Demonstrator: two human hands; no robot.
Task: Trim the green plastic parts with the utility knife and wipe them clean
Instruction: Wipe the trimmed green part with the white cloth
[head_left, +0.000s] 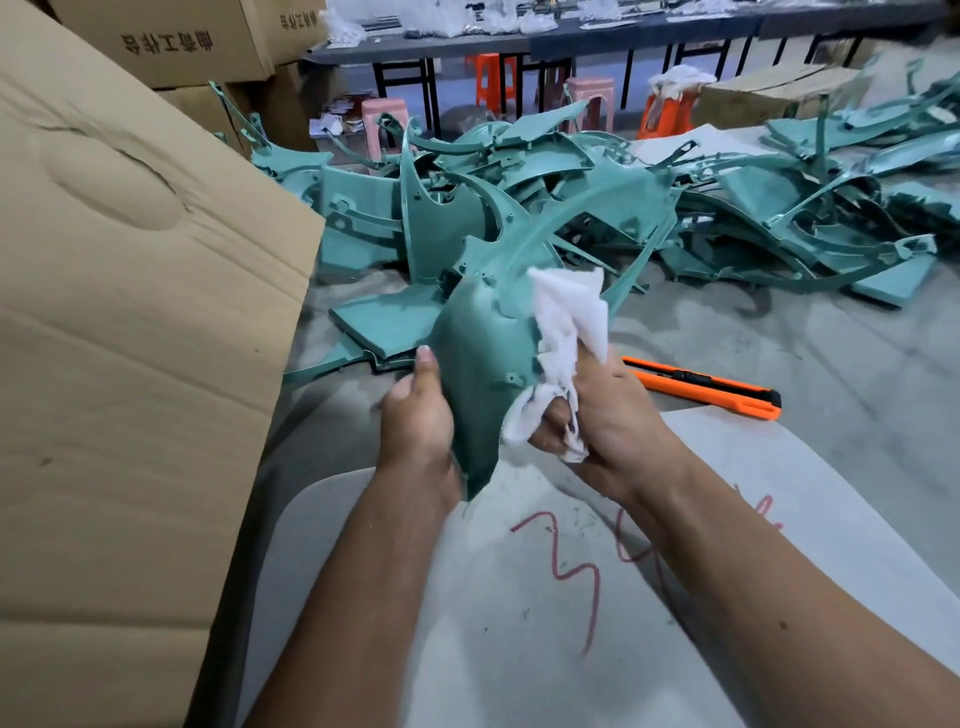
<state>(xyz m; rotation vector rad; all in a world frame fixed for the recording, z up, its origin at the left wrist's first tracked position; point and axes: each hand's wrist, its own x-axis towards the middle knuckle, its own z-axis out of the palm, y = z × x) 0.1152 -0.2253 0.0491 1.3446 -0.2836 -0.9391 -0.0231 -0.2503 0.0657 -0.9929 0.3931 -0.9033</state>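
1. At my far left a big cardboard box (130, 338) fills the frame; its top and left side are cut off, and it hides the floor behind it.
2. My left hand (418, 410) comes up from the lower edge, thumb pointing upward along the green plastic part (483, 353), gripping its left edge. The fingers are hidden behind the part, so I only see the thumb and the back of the hand.
3. The part is held upright and slightly tilted between both hands, above a pale sheet (519, 597) with red scribbles I cannot read.
4. A white cloth (566, 332) lies against the part's right side, bunched up; it covers that edge.
5. My right hand (608, 410) clutches the cloth, fingers curled round its lower folds; the fingertips are buried in fabric.
6. Just right of that hand an orange utility knife (711, 387) lies on the floor, its near end hidden behind my hand.
7. Behind, a pile of green parts (597, 208) sprawls rightward, tangled and hard to separate; it is cut off at the frame edge.
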